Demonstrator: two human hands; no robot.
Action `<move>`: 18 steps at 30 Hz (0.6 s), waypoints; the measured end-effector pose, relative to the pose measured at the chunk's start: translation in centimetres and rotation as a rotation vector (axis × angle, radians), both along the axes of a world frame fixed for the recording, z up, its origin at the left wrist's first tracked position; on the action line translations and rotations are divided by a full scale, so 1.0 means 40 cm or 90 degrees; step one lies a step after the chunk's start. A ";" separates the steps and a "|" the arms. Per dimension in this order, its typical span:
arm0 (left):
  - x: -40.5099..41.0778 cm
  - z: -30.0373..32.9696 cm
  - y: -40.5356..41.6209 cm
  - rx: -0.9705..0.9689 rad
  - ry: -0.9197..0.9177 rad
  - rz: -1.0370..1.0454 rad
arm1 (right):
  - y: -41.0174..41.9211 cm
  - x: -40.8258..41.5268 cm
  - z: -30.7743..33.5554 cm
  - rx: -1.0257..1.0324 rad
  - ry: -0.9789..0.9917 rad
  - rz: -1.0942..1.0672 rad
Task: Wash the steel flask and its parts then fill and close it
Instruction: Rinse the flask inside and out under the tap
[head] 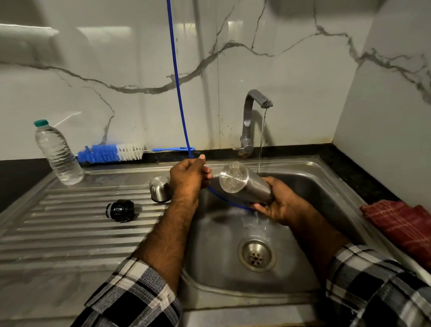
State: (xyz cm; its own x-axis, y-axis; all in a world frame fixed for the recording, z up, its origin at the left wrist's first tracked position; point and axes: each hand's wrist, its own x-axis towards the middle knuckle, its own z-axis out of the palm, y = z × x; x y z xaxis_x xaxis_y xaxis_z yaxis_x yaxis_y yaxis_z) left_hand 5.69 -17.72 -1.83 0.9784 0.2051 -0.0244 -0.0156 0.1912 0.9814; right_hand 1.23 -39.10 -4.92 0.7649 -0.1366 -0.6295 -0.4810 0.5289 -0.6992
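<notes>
Water runs in a thin stream point(262, 139) from the tap point(251, 120) in the upper middle of the frame and falls into the sink point(316, 199) behind the flask. The flask point(244, 185) is in the centre of the frame, over the basin, tilted with its flat bottom up and toward the camera and its mouth down toward the lower right. Water pours out from its mouth just above the drain point(256, 256). The right hand point(275, 201) holds the flask from below, the fingers curled around the body near the mouth. The left hand point(189, 177) is just to the left of the flask, and its fingers are closed around a thin blue hose point(179, 91). This hose comes down from the top of the frame, passes through the left hand and curves under the flask toward its mouth.

On the ribbed draining board, left of centre, a black stopper point(120, 210) lies on its side. A steel cup lid point(160, 189) stands just behind the left wrist. In the left part of the frame a plastic water bottle point(57, 154) with a green cap stands, and next to it a blue and white bottle brush point(111, 153) lies along the wall. A red checked cloth point(407, 232) lies at the right edge.
</notes>
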 end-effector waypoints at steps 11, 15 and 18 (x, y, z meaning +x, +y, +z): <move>-0.061 0.019 -0.019 0.400 -0.074 -0.093 | 0.014 0.011 0.014 -0.032 -0.074 -0.120; -0.064 0.013 -0.036 0.417 -0.016 -0.135 | 0.019 0.016 0.017 -0.068 -0.099 -0.138; -0.039 0.012 -0.020 0.283 0.104 -0.091 | 0.010 0.022 0.017 -0.275 -0.133 -0.089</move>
